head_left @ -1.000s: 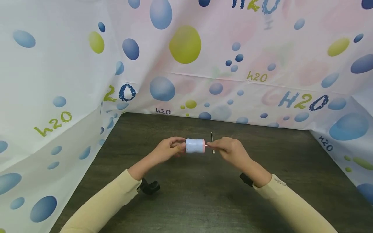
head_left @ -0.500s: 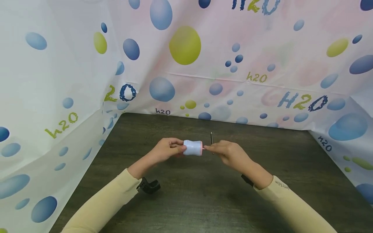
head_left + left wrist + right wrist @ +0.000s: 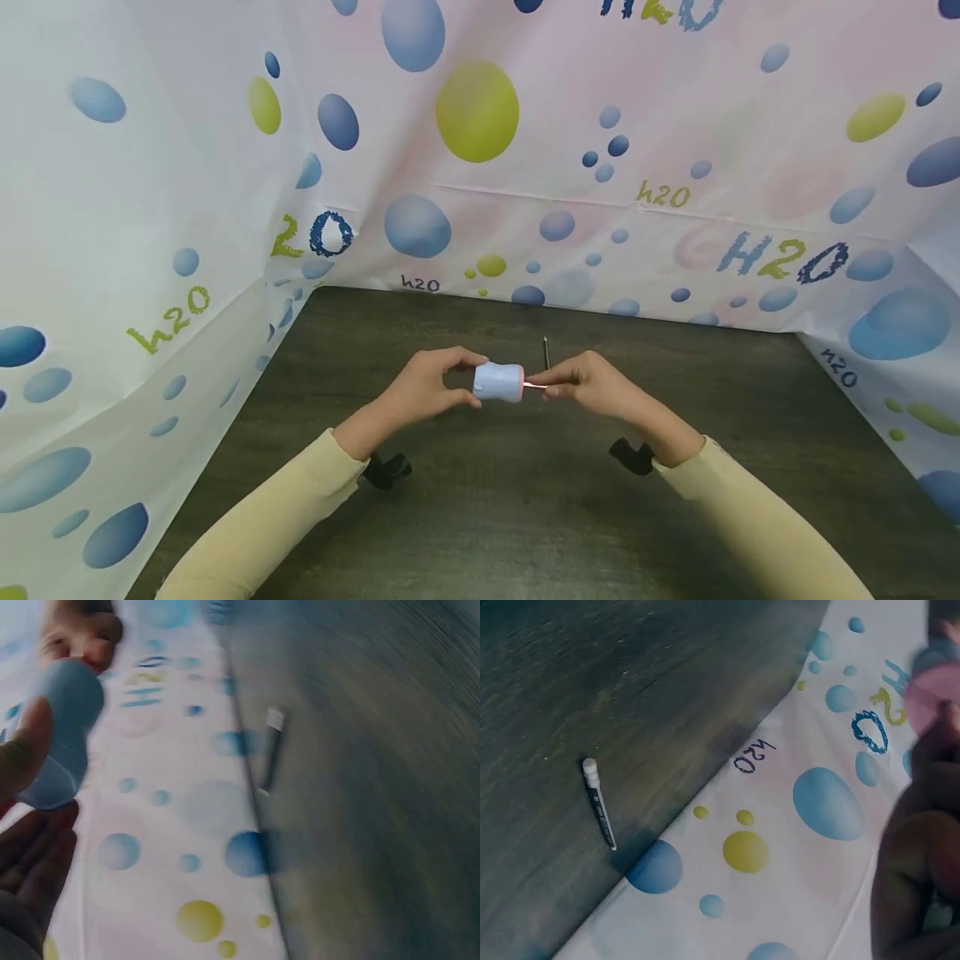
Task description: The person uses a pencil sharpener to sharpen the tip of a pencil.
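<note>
The left sleeve (image 3: 270,512) and right sleeve (image 3: 757,517) are long, pale cream-yellow, ending near the wrists. A chunky black left wristpiece (image 3: 388,473) and black right wristpiece (image 3: 633,457) jut out there. Left hand (image 3: 427,387) and right hand (image 3: 596,385) are bare.

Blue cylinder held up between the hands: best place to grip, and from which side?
Probably the narrowed waist of the blue cylinder, from the person's left, thumb and fingers opposed. It is held sideways; the pinched-in middle should resist slipping, and the pink end is occupied: the right hand pinches a thin stick protruding there.
</note>
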Demonstrator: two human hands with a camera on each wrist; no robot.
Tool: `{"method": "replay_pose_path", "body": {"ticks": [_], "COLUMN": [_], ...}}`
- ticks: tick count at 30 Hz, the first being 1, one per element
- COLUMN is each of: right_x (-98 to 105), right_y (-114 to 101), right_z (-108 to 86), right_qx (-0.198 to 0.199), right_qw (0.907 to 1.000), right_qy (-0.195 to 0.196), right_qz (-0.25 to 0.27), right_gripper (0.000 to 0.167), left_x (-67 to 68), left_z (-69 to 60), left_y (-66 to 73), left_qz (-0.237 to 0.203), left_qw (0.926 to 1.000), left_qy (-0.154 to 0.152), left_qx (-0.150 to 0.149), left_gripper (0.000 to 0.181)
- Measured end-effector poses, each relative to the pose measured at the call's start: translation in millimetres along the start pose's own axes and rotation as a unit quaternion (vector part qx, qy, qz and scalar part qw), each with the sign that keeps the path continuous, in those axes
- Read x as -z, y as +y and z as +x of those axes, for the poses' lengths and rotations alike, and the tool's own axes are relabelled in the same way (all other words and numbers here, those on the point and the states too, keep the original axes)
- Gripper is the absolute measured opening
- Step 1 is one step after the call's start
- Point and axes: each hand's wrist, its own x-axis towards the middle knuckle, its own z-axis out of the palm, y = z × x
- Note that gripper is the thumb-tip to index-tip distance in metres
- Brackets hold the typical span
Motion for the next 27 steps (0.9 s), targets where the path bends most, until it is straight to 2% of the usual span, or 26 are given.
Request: {"method": "replay_pose_path", "body": {"ticks": [1,3,5,7,9,11,13,15,17,19,22,24,26,27], "right_x": [-0.1,-2.6,-6.9,-11.8,-15.4,-18.2,-20.5,-22.2,-24.1,-25.9,-28.0,-28.3,-27.8,-26.8], "right_y": [-0.7,-0.7,-0.1,1.9,5.6,10.4,15.3,18.4,20.1,20.1,18.4,16.7,15.0,13.9], "right_z": [0.8,1.8,1.2,-0.7,-3.4,-5.8,-6.7,-6.7,-5.8,-5.3,-5.1,-5.3,-5.5,-5.7], "right_qx": [-0.017,-0.024,-0.008,0.028,0.076,0.134,0.191,0.240,0.275,0.298,0.307,0.298,0.279,0.266], "right_qw": [0.9998,0.9997,0.9996,0.9966,0.9861,0.9639,0.9319,0.9016,0.8817,0.8712,0.8689,0.8728,0.8859,0.8976], "right_qy": [-0.006,-0.001,0.025,0.066,0.114,0.168,0.216,0.252,0.269,0.275,0.274,0.270,0.260,0.249], "right_qz": [0.009,0.007,-0.006,-0.040,-0.093,-0.158,-0.220,-0.258,-0.273,-0.277,-0.276,-0.276,-0.264,-0.249], "right_gripper": [0.025,0.025,0.025,0.026,0.029,0.032,0.039,0.046,0.051,0.051,0.049,0.048,0.046,0.045], "left_x": [-1.9,-4.6,-4.0,0.3,6.5,12.2,15.3,14.9,12.4,9.1,5.2,3.0,1.5,0.9], "left_z": [-0.5,-1.2,-0.7,1.6,4.9,7.8,10.1,11.6,12.5,12.6,11.9,11.4,10.9,10.6], "left_y": [-1.4,-4.9,-7.9,-9.8,-11.5,-13.0,-14.7,-16.6,-16.7,-16.2,-14.4,-13.4,-12.4,-12.2], "left_qz": [0.020,0.032,0.010,-0.038,-0.090,-0.144,-0.183,-0.202,-0.215,-0.219,-0.217,-0.213,-0.199,-0.195], "left_qw": [0.9997,0.9992,0.9999,0.9986,0.9925,0.9794,0.9640,0.9522,0.9444,0.9427,0.9456,0.9502,0.9578,0.9611], "left_qy": [0.002,0.002,-0.005,-0.022,-0.046,-0.079,-0.107,-0.132,-0.149,-0.146,-0.124,-0.105,-0.086,-0.078], "left_qx": [-0.016,-0.024,-0.002,0.030,0.070,0.118,0.161,0.187,0.199,0.204,0.208,0.202,0.188,0.180], "left_gripper": [0.051,0.052,0.055,0.064,0.069,0.068,0.063,0.061,0.058,0.051,0.042,0.040,0.038,0.037]}}
